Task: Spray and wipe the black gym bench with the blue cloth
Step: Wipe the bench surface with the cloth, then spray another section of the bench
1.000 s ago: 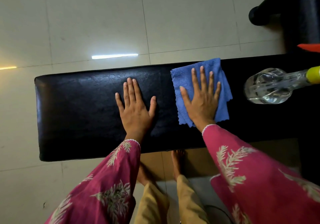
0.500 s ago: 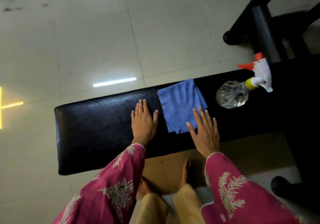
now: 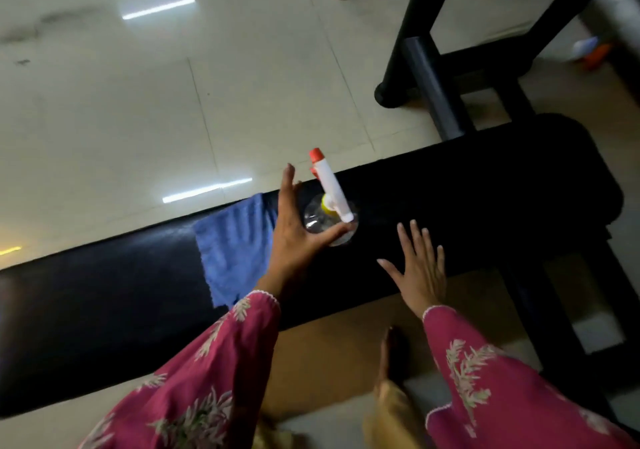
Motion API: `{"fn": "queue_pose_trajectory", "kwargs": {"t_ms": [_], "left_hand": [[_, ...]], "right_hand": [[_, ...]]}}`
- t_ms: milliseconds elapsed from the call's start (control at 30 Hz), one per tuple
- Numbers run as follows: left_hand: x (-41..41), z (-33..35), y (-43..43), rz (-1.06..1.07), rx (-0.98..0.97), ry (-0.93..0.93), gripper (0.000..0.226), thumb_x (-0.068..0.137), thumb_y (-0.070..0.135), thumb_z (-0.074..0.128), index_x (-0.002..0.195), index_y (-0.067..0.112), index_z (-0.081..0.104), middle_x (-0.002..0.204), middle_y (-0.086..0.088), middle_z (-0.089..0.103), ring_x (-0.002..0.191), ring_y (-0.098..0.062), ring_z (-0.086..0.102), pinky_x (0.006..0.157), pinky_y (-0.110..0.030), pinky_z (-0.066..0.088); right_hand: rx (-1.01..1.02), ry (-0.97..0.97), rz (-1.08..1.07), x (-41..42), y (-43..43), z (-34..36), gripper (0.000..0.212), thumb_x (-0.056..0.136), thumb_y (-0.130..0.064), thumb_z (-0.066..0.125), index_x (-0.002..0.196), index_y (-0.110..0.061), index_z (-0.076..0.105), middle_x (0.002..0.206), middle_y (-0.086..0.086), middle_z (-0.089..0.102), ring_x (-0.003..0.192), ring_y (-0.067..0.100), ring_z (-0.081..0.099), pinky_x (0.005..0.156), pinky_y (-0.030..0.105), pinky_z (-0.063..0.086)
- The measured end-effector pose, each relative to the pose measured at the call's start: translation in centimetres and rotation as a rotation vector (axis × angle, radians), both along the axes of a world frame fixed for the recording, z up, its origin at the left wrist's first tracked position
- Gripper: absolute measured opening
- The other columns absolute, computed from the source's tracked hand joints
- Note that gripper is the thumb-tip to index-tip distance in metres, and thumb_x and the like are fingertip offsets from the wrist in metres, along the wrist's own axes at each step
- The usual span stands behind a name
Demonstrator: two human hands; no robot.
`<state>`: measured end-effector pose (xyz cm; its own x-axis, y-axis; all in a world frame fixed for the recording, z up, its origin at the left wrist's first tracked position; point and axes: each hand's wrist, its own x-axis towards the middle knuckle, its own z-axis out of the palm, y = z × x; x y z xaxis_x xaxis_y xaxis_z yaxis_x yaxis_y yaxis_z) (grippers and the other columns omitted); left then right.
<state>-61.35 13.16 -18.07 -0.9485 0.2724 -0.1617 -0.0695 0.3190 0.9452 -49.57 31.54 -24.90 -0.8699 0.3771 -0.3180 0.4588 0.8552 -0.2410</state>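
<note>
Her left hand (image 3: 294, 230) curls open-fingered around the clear spray bottle (image 3: 329, 221), likely to lift it; blue cloth (image 3: 232, 251) lies just behind those fingers, right hand (image 3: 420, 268) spread flat, bracing on the black gym bench (image 3: 485, 199)

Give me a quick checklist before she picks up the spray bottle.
1. Spray bottle upright on the bench: ok.
2. Left hand closed on bottle: not ok, fingers open around it.
3. Right hand clear of bottle: ok, spread flat on the bench edge.
4. Blue cloth within reach: ok, lying beside the left hand.
5. Nozzle aimed at bench: not ok, it points toward the floor beyond.
6. Liquid level: cannot tell.
</note>
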Motion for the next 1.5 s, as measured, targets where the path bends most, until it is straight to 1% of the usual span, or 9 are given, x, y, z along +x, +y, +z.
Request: {"fn": "queue_pose_trajectory", "kwargs": {"t_ms": [267,500,633,800,967,1067,1200,1333,1500], "left_hand": [[-0.5,-0.5,7.0,0.346,0.044,0.242,0.077,0.069,0.037,0.074,0.130,0.044,0.028,0.132,0.020,0.039,0.111,-0.019,0.056,0.092,-0.052,0.048],[-1.1,0.9,8.1,0.432,-0.083,0.304,0.048,0.066,0.001,0.055,0.111,0.018,0.049,0.088,0.040,0.056,0.051,-0.001,0.046,0.058,-0.027,0.045],[-1.1,1.0,7.4,0.361,0.069,-0.047,0.042,0.071,0.006,0.061,0.096,0.040,0.054,0.083,0.019,0.060,0.057,-0.008,0.048,0.052,-0.024,0.045],[2.7,-1.2,6.1,0.122,-0.022,-0.539,0.018,0.075,0.009,0.066,0.084,0.024,0.062,0.076,-0.003,0.057,0.056,-0.014,0.048,0.051,-0.024,0.041],[5.4,-0.4,5.4,0.164,-0.015,-0.655,0.020,0.062,0.019,0.061,0.080,0.029,0.060,0.076,-0.018,0.058,0.045,-0.018,0.054,0.047,-0.029,0.047],[6.3,0.3,6.0,0.117,0.090,-0.656,0.053,0.080,-0.006,0.050,0.124,0.024,0.056,0.099,-0.009,0.070,0.078,-0.018,0.068,0.075,-0.032,0.055],[6.6,0.6,6.9,0.076,0.026,-0.655,0.057,0.082,-0.010,0.044,0.135,0.013,0.045,0.087,-0.016,0.065,0.040,-0.001,0.044,0.039,-0.014,0.036],[6.1,0.3,9.0,-0.092,0.007,-0.718,0.058,0.080,0.005,0.058,0.128,0.036,0.049,0.109,-0.017,0.062,0.073,-0.013,0.061,0.059,-0.027,0.053],[5.7,0.0,15.3,-0.112,-0.021,-0.773,0.032,0.076,0.006,0.059,0.104,0.020,0.064,0.065,-0.010,0.050,0.047,-0.017,0.046,0.045,-0.026,0.036]], "right_hand": [[-0.068,-0.044,0.182,0.0,8.3,-2.1,0.085,0.071,-0.073,0.015,0.142,-0.031,-0.004,0.151,-0.007,-0.008,0.139,0.013,-0.009,0.114,0.047,0.000],[-0.071,-0.030,0.156,0.0,7.8,-2.7,0.081,0.074,-0.071,0.017,0.143,-0.031,-0.002,0.151,-0.007,-0.007,0.139,0.015,-0.006,0.112,0.047,-0.001],[-0.083,-0.072,0.172,-0.1,7.8,-2.3,0.082,0.077,-0.066,0.031,0.139,-0.032,-0.011,0.148,-0.009,-0.018,0.137,0.013,-0.016,0.114,0.047,-0.004],[-0.078,-0.113,0.168,-0.3,7.6,-1.1,0.081,0.085,-0.059,0.039,0.137,-0.032,-0.017,0.150,-0.008,-0.020,0.143,0.018,-0.011,0.115,0.047,-0.002],[-0.062,-0.281,0.197,0.3,6.9,0.4,0.087,0.087,-0.058,0.042,0.142,-0.029,-0.019,0.154,-0.001,-0.022,0.143,0.020,-0.016,0.116,0.046,-0.001],[-0.064,-0.307,0.205,1.5,6.6,0.5,0.090,0.087,-0.056,0.046,0.143,-0.029,-0.019,0.154,-0.002,-0.023,0.143,0.019,-0.015,0.116,0.046,0.000],[-0.067,-0.228,0.192,2.9,7.1,0.5,0.082,0.089,-0.052,0.045,0.145,-0.029,-0.011,0.156,-0.004,-0.016,0.144,0.017,-0.009,0.116,0.045,0.000],[-0.034,-0.120,0.049,3.6,11.1,0.7,0.077,0.089,-0.051,0.045,0.147,-0.027,0.000,0.157,-0.001,-0.005,0.145,0.020,-0.004,0.115,0.046,0.003],[0.043,-0.184,-0.035,3.6,18.5,0.8,0.075,0.090,-0.053,0.042,0.147,-0.025,0.003,0.157,0.002,-0.004,0.145,0.023,-0.003,0.115,0.050,0.003]]}}
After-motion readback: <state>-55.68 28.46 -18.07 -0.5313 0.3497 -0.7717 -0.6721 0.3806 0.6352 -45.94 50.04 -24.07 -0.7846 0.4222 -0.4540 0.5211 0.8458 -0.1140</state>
